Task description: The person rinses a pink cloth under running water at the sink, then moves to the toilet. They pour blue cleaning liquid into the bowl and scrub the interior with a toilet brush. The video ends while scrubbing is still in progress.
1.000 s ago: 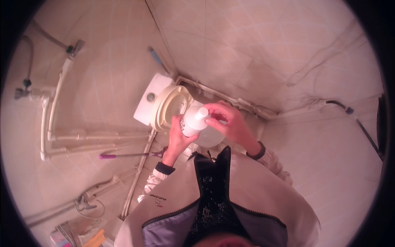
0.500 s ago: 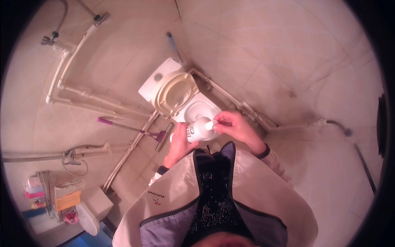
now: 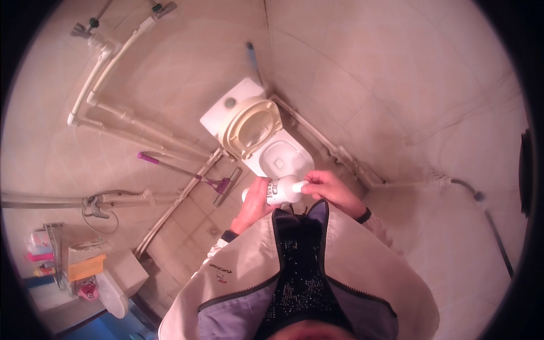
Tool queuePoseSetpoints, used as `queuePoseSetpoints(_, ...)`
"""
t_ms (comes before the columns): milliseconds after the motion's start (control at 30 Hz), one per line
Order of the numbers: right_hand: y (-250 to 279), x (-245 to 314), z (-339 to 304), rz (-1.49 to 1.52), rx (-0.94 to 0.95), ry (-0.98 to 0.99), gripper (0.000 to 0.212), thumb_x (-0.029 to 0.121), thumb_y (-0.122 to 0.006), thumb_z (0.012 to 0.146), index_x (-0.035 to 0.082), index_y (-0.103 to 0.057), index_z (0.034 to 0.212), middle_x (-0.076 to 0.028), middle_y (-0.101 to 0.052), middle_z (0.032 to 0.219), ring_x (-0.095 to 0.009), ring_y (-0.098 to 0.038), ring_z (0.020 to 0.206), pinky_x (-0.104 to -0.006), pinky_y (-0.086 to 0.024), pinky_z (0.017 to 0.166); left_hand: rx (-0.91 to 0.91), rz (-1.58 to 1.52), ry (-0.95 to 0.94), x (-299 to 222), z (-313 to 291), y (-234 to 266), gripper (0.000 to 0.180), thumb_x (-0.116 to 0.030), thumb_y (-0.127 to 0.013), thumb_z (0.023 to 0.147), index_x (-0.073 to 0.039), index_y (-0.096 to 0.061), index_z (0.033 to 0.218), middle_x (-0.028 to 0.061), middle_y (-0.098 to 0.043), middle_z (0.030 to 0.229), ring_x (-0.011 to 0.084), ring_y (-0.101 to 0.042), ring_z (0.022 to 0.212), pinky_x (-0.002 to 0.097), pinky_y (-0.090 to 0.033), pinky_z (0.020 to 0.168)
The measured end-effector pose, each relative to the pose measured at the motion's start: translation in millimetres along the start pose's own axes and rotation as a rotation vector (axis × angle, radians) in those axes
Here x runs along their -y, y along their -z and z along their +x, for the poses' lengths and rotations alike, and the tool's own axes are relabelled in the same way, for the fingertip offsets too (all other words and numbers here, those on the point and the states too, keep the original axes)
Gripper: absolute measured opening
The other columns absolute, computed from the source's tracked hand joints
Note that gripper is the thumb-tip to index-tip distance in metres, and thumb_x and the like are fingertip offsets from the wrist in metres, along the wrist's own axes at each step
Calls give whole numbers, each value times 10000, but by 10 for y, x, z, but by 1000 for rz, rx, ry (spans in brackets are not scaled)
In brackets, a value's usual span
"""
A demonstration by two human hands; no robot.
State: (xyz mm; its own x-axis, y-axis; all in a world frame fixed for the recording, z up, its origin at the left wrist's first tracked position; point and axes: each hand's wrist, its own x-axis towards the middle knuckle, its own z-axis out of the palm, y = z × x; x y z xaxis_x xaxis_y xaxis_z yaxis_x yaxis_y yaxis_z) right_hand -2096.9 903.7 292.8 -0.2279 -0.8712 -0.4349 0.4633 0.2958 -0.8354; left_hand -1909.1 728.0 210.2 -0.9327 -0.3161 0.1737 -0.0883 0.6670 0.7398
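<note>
A white plastic bottle (image 3: 288, 190) with dark print lies tipped nearly level, its neck toward the right. My left hand (image 3: 252, 205) is wrapped round its body near the base. At the other end, the fingers of my right hand (image 3: 333, 191) are closed in a pinch on the white cap (image 3: 300, 186); whether the cap is loose from the neck cannot be made out. Just beyond the bottle is a white toilet (image 3: 256, 164), with its yellowish seat (image 3: 233, 136) raised against the tank. The bottle hides part of the front of the bowl.
A purple-handled squeegee mop (image 3: 225, 185) leans to the left of the toilet. Pipes (image 3: 136, 120) run along the left wall. A blue-handled stick (image 3: 251, 55) stands in the corner behind the tank. At lower left is a white washbasin (image 3: 117, 297) beside shelved toiletries.
The view has shifted, and more of the bowl's inside shows. My hands and the bottle sit closer to my jacket, with the bottle turned more level. Both grips stay the same.
</note>
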Motion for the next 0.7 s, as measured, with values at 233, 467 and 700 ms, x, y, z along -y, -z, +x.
queuePoseSetpoints(233,-231,-13,195,-244,-132,37,158,109,-705,852,65,-555,833,67,-483,673,-22,-424,582,-199,-315,512,-17,29,45,226,-73,59,711,-113,-829,572,-16,-484,1186,164,-517,1059,388,-553,967,458,-476,797)
queuePoseSetpoints(467,-770,32,234,-947,-249,548,276,134,-748,820,51,-621,1050,-94,-605,961,-163,-604,747,-274,-509,649,-40,-194,128,366,-16,33,684,-119,-828,620,3,-467,1189,181,-520,1057,368,-570,961,430,-479,809)
queuePoseSetpoints(700,-482,-347,337,-621,-346,351,565,213,-753,824,54,-521,1315,-102,-604,1193,-194,-619,952,-331,-499,838,-156,-356,320,436,106,34,670,-186,-822,668,31,-479,1201,187,-601,1075,295,-619,998,385,-495,853)
